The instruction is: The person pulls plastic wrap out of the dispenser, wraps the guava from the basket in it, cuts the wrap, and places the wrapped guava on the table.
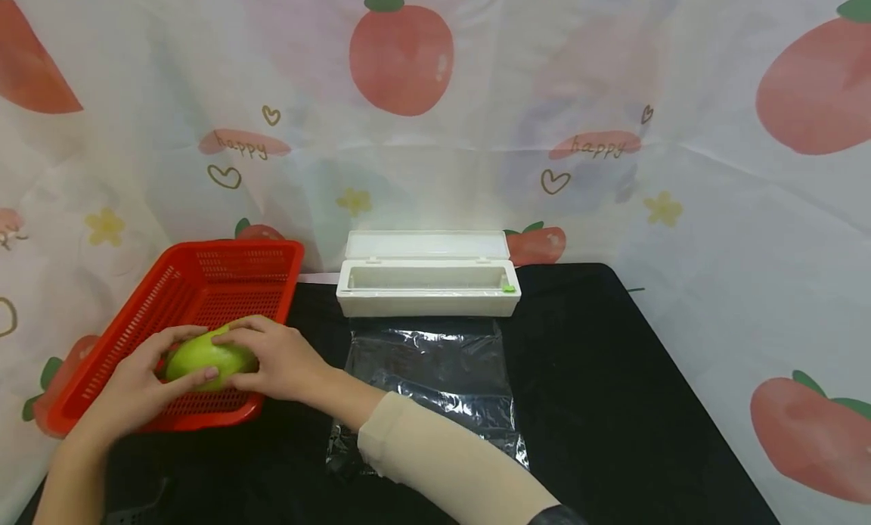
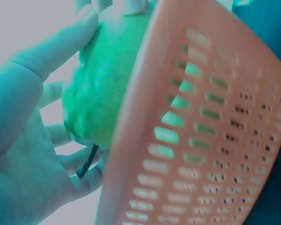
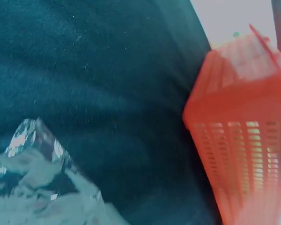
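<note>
A green pear (image 1: 207,355) is held between both hands over the near part of a red plastic basket (image 1: 234,271). My left hand (image 1: 139,377) curls round its left side, thumb in front. From the right, my right hand (image 1: 279,358) grips the other end with fingers on top and thumb below. In the left wrist view the pear (image 2: 107,79) shows speckled skin and a dark stem (image 2: 87,161), partly hidden by the basket's slotted wall (image 2: 178,140). The right wrist view has the basket (image 3: 239,112) at its right side.
A white cling film dispenser (image 1: 429,304) stands at the back with its lid raised and a green slider (image 1: 508,288) on its edge. Clear film (image 1: 429,366) lies on the black table (image 1: 599,404) before it, under the right forearm. A fruit-patterned cloth (image 1: 463,169) hangs behind.
</note>
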A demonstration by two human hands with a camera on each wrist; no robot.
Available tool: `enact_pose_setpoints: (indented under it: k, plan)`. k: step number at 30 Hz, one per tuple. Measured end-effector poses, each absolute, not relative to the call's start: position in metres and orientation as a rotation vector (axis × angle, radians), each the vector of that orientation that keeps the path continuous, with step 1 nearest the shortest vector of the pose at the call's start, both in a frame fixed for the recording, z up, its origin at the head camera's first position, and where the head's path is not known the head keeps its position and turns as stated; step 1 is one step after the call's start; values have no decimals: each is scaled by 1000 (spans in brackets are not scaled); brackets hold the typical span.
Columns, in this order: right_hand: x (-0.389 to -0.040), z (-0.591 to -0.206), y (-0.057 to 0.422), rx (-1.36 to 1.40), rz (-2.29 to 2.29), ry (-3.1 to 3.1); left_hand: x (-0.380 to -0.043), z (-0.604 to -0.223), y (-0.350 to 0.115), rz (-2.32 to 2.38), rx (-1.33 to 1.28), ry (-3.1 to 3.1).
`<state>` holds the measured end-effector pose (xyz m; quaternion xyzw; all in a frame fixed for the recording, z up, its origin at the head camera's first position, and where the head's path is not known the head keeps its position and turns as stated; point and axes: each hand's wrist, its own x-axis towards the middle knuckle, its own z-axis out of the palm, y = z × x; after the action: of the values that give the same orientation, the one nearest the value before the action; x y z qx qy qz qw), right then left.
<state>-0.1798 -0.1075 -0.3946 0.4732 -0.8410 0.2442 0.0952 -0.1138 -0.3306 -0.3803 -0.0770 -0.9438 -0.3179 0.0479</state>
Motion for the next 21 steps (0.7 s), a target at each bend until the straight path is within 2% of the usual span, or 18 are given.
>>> enact_pose_setpoints:
  k: [21]
  plan:
    - [-186,-381,-48,1403,1095,-2230,-114,-360,-278,-1018,-498,-2548]
